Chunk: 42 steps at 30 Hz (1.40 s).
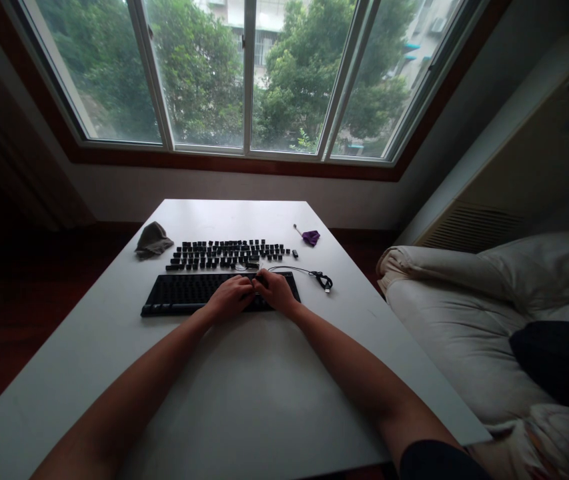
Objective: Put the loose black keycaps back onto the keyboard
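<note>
A black keyboard (181, 291) lies across the white table, its visible left part showing a dark bed with few caps I can make out. Over its right half, my left hand (231, 295) and my right hand (274, 291) meet with their fingertips close together. My right hand's fingers are pinched, with a small pale bit showing just above them; what they hold is too small to name. The fingers of my left hand are curled in against the same spot, their contents hidden. Behind the keyboard, loose black keycaps (221, 253) stand in several rows.
A grey cloth (153, 240) lies at the table's left edge. On the right are a purple cloth (311, 237), a small brush-like stick (297, 229) and a coiled black USB cable (322, 280). A pale sofa (429, 307) stands right of the white table (244, 400); windows are ahead.
</note>
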Each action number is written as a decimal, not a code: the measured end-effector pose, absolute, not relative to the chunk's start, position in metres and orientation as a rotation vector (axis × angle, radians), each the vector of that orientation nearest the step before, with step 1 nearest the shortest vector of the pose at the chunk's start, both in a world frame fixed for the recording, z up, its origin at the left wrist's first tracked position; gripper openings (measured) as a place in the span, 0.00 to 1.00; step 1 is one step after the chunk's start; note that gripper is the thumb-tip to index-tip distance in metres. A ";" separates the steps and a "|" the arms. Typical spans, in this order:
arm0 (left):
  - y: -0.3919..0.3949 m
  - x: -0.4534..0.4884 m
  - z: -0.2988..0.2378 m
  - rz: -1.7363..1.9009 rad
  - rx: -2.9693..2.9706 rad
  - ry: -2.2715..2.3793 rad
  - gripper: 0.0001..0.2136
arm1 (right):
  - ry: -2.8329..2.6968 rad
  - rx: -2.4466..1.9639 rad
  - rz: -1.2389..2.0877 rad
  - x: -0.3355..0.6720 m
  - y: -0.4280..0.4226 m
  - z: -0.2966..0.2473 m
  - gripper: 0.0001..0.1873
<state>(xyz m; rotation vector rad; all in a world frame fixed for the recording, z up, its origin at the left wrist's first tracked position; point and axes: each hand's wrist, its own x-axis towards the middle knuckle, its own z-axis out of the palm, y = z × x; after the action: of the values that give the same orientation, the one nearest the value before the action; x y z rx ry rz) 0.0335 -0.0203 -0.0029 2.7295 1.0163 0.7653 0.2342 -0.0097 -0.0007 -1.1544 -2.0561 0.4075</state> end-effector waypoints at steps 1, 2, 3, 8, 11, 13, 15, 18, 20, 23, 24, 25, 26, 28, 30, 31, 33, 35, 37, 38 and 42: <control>-0.020 0.034 -0.004 0.771 2.728 1.028 0.07 | -2.053 -1.161 0.407 0.234 -0.009 -0.001 0.11; -0.020 0.034 -0.004 0.776 2.725 1.039 0.06 | -2.051 -1.168 0.405 0.235 -0.009 -0.002 0.11; -0.020 0.034 -0.005 0.781 2.721 1.050 0.06 | -2.051 -1.172 0.403 0.235 -0.009 -0.002 0.11; -0.020 0.034 -0.006 0.777 2.719 1.085 0.05 | -2.061 -1.164 0.396 0.235 -0.006 -0.004 0.11; -0.020 0.033 -0.006 0.764 2.729 1.095 0.05 | -2.074 -1.173 0.393 0.234 -0.007 -0.003 0.10; -0.020 0.033 -0.007 0.763 2.729 1.097 0.05 | -2.085 -1.177 0.383 0.233 -0.007 -0.002 0.10; -0.020 0.033 -0.007 0.766 2.726 1.093 0.06 | -2.097 -1.179 0.358 0.232 -0.008 -0.001 0.09; -0.020 0.034 -0.007 0.769 2.718 1.083 0.06 | -2.113 -1.180 0.300 0.231 -0.010 -0.001 0.08; -0.019 0.034 -0.007 0.776 2.707 1.083 0.06 | -2.123 -1.181 0.254 0.231 -0.011 -0.001 0.07; -0.019 0.034 -0.006 0.790 2.691 1.088 0.06 | -2.142 -1.179 0.194 0.231 -0.012 -0.001 0.07; -0.019 0.034 -0.006 0.789 2.688 1.088 0.06 | -2.148 -1.175 0.182 0.230 -0.012 -0.001 0.07; -0.019 0.033 -0.007 0.787 2.685 1.087 0.07 | -2.154 -1.171 0.176 0.230 -0.012 -0.001 0.07; -0.018 0.033 -0.007 0.785 2.676 1.086 0.07 | -2.159 -1.171 0.174 0.230 -0.011 -0.001 0.07; -0.017 0.032 -0.008 0.786 2.641 1.080 0.08 | -2.158 -1.186 0.176 0.230 -0.010 -0.003 0.07; -0.015 0.030 -0.010 0.808 2.581 1.077 0.09 | -2.149 -1.203 0.176 0.231 -0.008 -0.005 0.08; -0.014 0.029 -0.011 0.822 2.549 1.074 0.09 | -2.145 -1.207 0.178 0.231 -0.007 -0.005 0.09; -0.012 0.028 -0.011 0.851 2.487 1.065 0.10 | -2.141 -1.212 0.185 0.232 -0.006 -0.007 0.10; -0.010 0.027 -0.011 0.857 2.439 1.040 0.10 | -2.143 -1.215 0.197 0.233 -0.006 -0.007 0.11; -0.009 0.026 -0.010 0.847 2.404 1.017 0.10 | -2.146 -1.214 0.208 0.233 -0.006 -0.007 0.11; -0.009 0.026 -0.009 0.840 2.394 1.010 0.10 | -2.149 -1.208 0.214 0.233 -0.006 -0.007 0.11; -0.008 0.026 -0.007 0.827 2.393 0.984 0.10 | -2.156 -1.172 0.233 0.234 -0.007 -0.008 0.11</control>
<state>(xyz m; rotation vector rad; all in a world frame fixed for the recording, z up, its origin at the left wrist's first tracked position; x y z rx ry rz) 0.0260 -0.0082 -0.0070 2.3926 0.9844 0.8273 0.2340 -0.0066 -0.0078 -1.1725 -2.1563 0.2331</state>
